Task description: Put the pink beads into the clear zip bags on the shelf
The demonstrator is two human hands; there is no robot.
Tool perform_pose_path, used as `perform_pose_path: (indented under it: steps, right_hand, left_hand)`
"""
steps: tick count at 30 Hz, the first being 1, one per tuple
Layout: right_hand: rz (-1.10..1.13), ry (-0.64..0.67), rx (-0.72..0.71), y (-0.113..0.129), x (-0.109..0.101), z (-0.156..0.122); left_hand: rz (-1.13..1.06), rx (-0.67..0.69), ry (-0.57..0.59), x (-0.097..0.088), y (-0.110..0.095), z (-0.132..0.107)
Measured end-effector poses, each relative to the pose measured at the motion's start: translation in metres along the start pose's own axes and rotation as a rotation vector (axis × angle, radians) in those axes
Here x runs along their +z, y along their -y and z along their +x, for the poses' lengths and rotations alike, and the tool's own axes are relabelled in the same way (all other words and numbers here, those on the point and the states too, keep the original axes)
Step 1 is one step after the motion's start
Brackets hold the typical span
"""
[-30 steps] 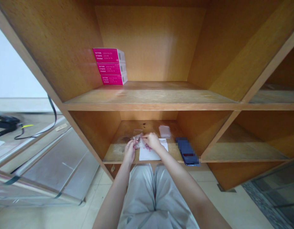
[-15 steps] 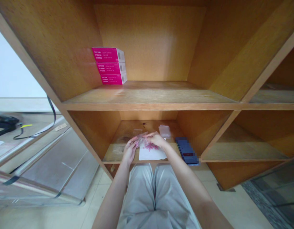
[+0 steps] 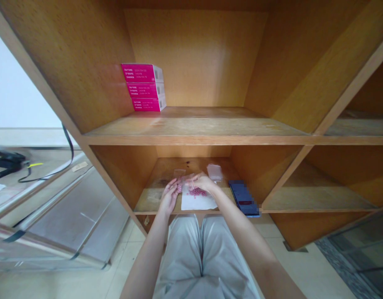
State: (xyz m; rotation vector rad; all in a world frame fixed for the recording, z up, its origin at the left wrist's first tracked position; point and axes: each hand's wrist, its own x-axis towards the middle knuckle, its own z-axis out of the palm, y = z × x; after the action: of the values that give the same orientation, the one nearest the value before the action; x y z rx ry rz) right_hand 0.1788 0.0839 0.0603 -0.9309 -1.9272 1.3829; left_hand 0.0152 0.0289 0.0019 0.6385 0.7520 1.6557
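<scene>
Both my hands reach into the lower shelf compartment (image 3: 154,195). A small clear plastic bag (image 3: 185,180) is stretched between them. My left hand (image 3: 169,195) grips its left end, where a few pink beads still show. My right hand (image 3: 204,182) pinches its right end. Just below the right hand, a small heap of pink beads (image 3: 197,192) lies on a white sheet of paper (image 3: 198,202) on the shelf board.
Another clear bag (image 3: 215,171) lies behind the paper, and a flat clear piece (image 3: 179,172) lies further left. A dark phone (image 3: 243,197) rests at the compartment's right front edge. Three pink boxes (image 3: 144,87) are stacked on the upper shelf. My knees are below the shelf.
The bag was bunched with beads inside between my hands. It has since been pulled out flat, and a heap of pink beads now lies on the white paper.
</scene>
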Motion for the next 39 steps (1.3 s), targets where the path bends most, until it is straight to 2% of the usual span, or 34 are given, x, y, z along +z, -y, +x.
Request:
perform_pose_path:
  steps: [4, 9, 13, 17, 21, 26, 30, 33, 39]
  right_hand:
    - [-0.094, -0.045, 0.043, 0.015, 0.003, 0.001]
    - [-0.058, 0.059, 0.017, 0.025, 0.006, 0.003]
    - [-0.052, 0.118, 0.008, 0.024, 0.005, 0.001]
    - [0.011, 0.178, -0.008, 0.019, 0.005, -0.004]
    - [0.073, 0.218, 0.001, 0.014, 0.005, -0.006]
    - [0.088, 0.246, 0.063, 0.012, 0.003, -0.010]
    - [0.151, 0.251, 0.108, 0.017, 0.002, -0.014]
    - [0.181, 0.232, 0.132, 0.022, 0.002, -0.017]
    - [0.260, 0.165, 0.135, 0.020, 0.001, -0.019]
  left_hand:
    - [0.033, -0.005, 0.001, -0.001, 0.004, 0.001]
    - [0.164, -0.058, 0.123, 0.005, 0.004, -0.004]
    - [0.203, -0.144, 0.273, 0.008, 0.002, -0.009]
    - [0.162, -0.213, 0.335, 0.004, 0.005, -0.010]
    - [0.096, -0.204, 0.393, 0.005, 0.008, -0.011]
    - [0.015, -0.086, 0.365, 0.020, 0.003, -0.019]
    - [-0.011, -0.086, 0.354, 0.031, -0.002, -0.023]
    - [-0.016, -0.092, 0.329, 0.035, -0.003, -0.023]
    - [-0.047, -0.012, 0.332, 0.037, 0.003, -0.015]
